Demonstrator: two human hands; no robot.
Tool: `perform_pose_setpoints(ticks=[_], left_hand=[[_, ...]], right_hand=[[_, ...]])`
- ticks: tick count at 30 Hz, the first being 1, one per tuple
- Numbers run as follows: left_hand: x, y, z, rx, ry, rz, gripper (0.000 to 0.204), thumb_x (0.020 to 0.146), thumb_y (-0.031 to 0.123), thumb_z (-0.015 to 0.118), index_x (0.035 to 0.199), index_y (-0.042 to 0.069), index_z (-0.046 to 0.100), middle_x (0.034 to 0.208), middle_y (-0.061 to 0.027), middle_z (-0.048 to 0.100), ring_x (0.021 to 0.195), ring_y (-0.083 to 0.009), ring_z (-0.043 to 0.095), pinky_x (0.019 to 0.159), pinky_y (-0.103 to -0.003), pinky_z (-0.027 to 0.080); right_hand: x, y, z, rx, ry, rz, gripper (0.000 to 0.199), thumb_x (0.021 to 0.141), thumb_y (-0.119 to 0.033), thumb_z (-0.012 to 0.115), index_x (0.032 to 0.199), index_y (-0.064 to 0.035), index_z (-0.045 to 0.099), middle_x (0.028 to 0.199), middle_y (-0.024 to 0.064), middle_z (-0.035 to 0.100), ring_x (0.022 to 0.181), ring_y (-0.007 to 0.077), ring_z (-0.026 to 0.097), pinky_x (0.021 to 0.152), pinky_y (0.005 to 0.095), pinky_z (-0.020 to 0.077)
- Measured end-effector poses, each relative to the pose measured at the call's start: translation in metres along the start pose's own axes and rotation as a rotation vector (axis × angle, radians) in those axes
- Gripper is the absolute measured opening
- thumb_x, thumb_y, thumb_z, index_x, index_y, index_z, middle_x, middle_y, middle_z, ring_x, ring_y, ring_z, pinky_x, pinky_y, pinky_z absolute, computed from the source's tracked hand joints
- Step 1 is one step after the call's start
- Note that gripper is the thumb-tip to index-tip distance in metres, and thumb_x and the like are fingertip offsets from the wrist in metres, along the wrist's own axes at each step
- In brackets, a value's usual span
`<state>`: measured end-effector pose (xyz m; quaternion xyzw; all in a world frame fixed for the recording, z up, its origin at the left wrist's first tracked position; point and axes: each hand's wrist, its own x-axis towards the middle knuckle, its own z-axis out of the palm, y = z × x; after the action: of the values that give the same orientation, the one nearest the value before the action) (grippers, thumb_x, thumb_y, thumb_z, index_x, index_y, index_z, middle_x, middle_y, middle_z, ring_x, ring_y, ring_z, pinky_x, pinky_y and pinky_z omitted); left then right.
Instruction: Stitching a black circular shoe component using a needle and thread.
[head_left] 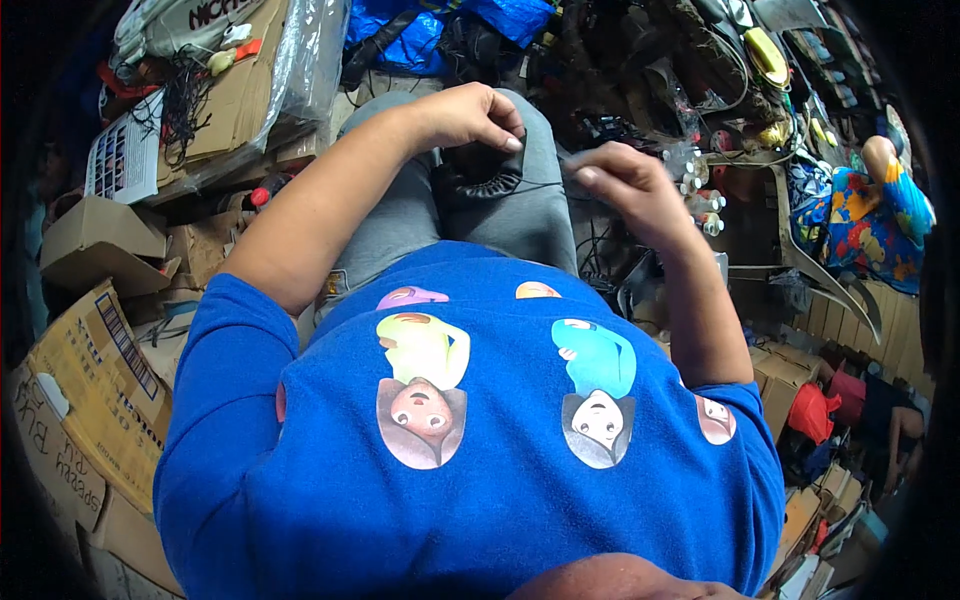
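Observation:
On my thighs rests a black piece with a gathered, ribbed edge (490, 186); its kind is hard to make out, and part of it lies under my left hand. My left hand (472, 118) bends over its far side, thumb and fingers closed on it. To the right, my right hand (632, 186) is raised off the lap with thumb and forefinger pinched together. A thin dark thread (540, 186) stretches from the black piece toward those fingertips. Something slim and pale shows faintly beside them, blurred.
Cardboard boxes (100, 240) and a sheet of cardboard (235, 95) with black cords lie at left. Blue plastic (410, 42) is beyond my knees. Small bottles (708, 200) and a curved metal frame (790, 215) stand at right, near a person in colourful clothes (860, 225).

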<state>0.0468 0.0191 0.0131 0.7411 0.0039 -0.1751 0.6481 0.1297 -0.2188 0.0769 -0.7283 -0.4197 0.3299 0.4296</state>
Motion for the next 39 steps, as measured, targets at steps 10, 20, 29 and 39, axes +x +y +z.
perform_pose_setpoints(ticks=[10,20,29,39], left_hand=[[0.000,0.000,-0.007,0.066,-0.172,-0.016,0.037,0.078,0.010,0.062,0.114,0.000,0.060,0.108,-0.0092,0.063,0.101,-0.0149,0.056,0.094,-0.028,0.039],[-0.002,0.001,-0.008,0.126,-0.203,-0.021,0.037,0.080,0.007,0.059,0.116,0.001,0.059,0.108,-0.0088,0.064,0.100,-0.0134,0.056,0.094,-0.027,0.039],[0.002,0.001,-0.007,0.108,-0.146,-0.018,0.032,0.080,0.007,0.060,0.110,0.000,0.062,0.101,-0.0065,0.066,0.093,-0.0118,0.058,0.086,-0.026,0.043],[0.004,0.005,-0.006,0.172,-0.144,0.008,0.029,0.079,0.012,0.063,0.106,0.000,0.064,0.097,-0.0060,0.066,0.091,-0.0128,0.058,0.085,-0.027,0.043]], right_hand=[[0.016,0.012,0.026,-0.358,-0.038,-0.016,0.022,0.079,-0.004,0.061,0.100,-0.0073,0.068,0.074,0.0032,0.049,0.066,0.0112,0.052,0.059,0.0252,0.0425],[0.022,-0.007,0.029,-0.535,-0.056,0.027,0.024,0.072,-0.009,0.059,0.093,-0.0101,0.070,0.079,0.0145,0.059,0.077,0.0295,0.059,0.072,0.0368,0.0483],[0.016,-0.003,0.040,-0.507,0.020,-0.003,0.021,0.072,-0.012,0.063,0.092,-0.0106,0.069,0.078,0.0120,0.060,0.077,0.0288,0.060,0.072,0.0377,0.0474],[0.026,0.009,0.036,-0.507,0.002,0.018,0.022,0.072,-0.009,0.065,0.093,-0.0120,0.070,0.076,0.0100,0.058,0.075,0.0241,0.059,0.075,0.0334,0.0447]])
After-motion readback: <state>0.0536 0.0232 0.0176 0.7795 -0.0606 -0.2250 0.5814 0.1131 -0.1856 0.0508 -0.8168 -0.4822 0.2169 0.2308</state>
